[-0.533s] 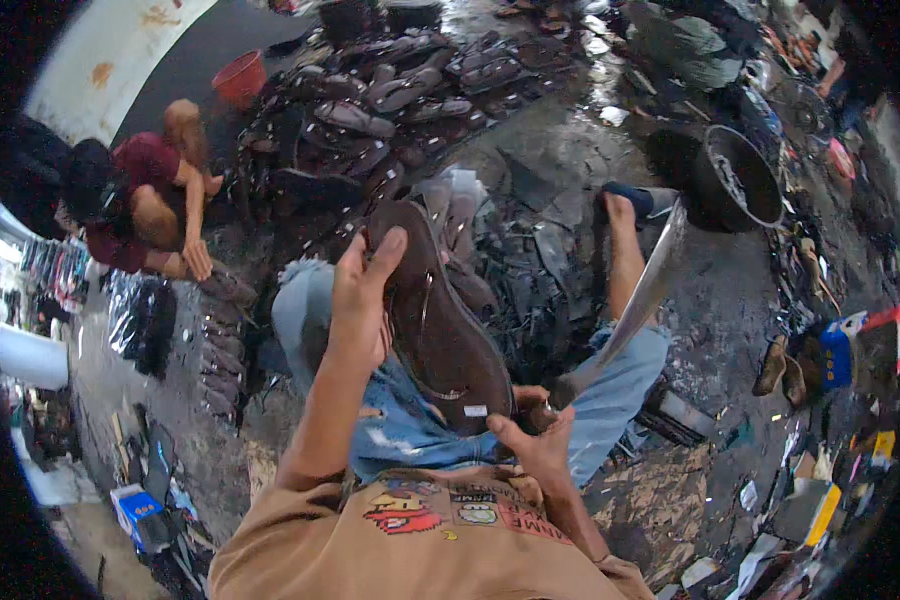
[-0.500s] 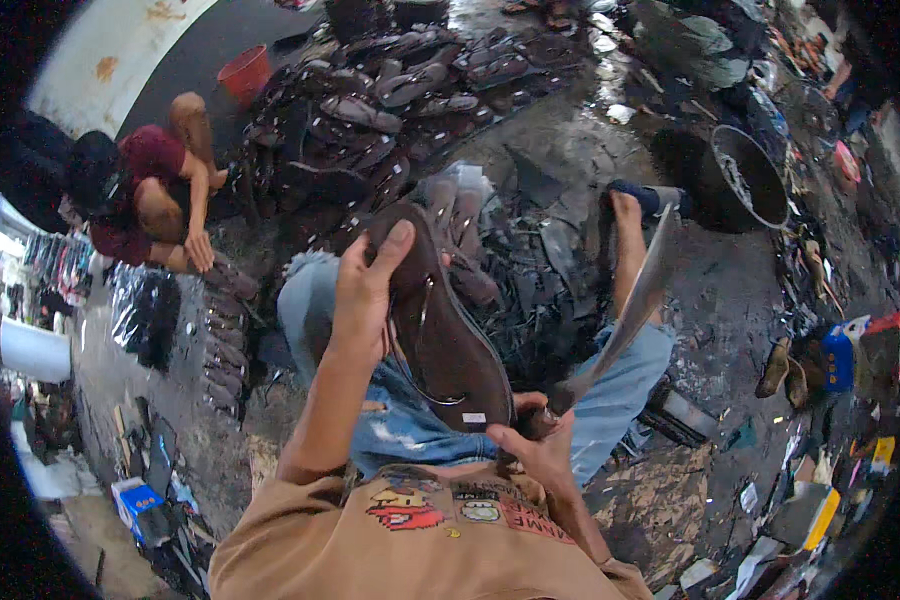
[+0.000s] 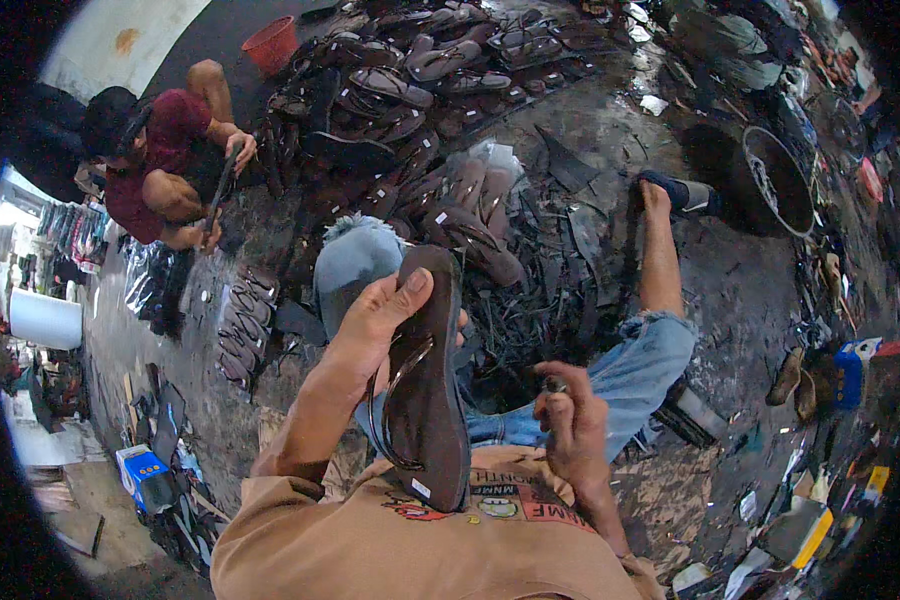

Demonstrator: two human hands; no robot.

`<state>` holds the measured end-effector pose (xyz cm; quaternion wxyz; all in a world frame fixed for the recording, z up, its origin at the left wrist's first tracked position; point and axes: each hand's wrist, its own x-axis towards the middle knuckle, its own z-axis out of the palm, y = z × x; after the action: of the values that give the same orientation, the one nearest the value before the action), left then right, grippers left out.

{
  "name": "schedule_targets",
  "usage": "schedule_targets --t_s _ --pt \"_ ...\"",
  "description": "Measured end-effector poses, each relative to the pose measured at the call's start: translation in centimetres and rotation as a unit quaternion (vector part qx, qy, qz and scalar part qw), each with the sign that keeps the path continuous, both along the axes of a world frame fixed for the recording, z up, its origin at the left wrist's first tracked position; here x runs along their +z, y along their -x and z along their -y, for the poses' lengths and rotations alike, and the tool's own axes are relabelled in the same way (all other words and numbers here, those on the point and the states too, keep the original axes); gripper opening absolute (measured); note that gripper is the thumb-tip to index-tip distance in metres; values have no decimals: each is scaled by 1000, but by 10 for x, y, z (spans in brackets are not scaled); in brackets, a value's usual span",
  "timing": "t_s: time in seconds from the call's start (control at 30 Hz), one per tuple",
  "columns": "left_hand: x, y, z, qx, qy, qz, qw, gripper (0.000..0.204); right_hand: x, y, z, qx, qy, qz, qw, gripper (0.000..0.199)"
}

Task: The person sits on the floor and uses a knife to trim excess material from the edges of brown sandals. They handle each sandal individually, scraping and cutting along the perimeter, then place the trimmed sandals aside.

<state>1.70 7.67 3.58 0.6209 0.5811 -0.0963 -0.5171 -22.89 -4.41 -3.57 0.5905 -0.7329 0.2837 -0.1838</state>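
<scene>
My left hand (image 3: 375,325) grips a dark brown flip-flop (image 3: 432,400) near its toe end, thumb on the footbed. Its heel, with a small white label, points down against my shirt. Shiny brown straps cross the footbed. To the right and apart from the flip-flop, my right hand (image 3: 577,425) is closed round the dark handle of a knife (image 3: 553,384); the blade hardly shows from this angle. Beyond my knees lie several finished-looking flip-flops (image 3: 470,235) beside a heap of dark cut scraps (image 3: 530,310).
A large pile of brown flip-flops (image 3: 390,90) spreads ahead, near a red bucket (image 3: 270,45). At left a crouching person (image 3: 170,150) holds a dark sole-like piece; a row of flip-flops (image 3: 245,325) lies close by. A round tub (image 3: 778,180) stands at right among litter.
The flip-flop has turned more upright and shifted right and down. My right hand has drawn away from its heel, and the broad blade has swung out of sight. The other person has lifted a dark piece.
</scene>
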Motion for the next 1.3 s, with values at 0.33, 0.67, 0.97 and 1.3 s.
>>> schedule_targets --t_s 0.33,0.67,0.97,1.3 --pt "8 6 6 20 -53 67 996 37 -10 14 5 67 73 -135 986 25" --pt "4 -2 22 -97 -68 151 981 39 24 -119 89 214 181 -46 959 28" --pt "-9 -9 52 180 57 262 946 33 -37 -41 117 -216 -90 111 966 46" --pt "0 37 83 192 243 -208 928 29 -49 43 -24 -83 101 4 991 43"
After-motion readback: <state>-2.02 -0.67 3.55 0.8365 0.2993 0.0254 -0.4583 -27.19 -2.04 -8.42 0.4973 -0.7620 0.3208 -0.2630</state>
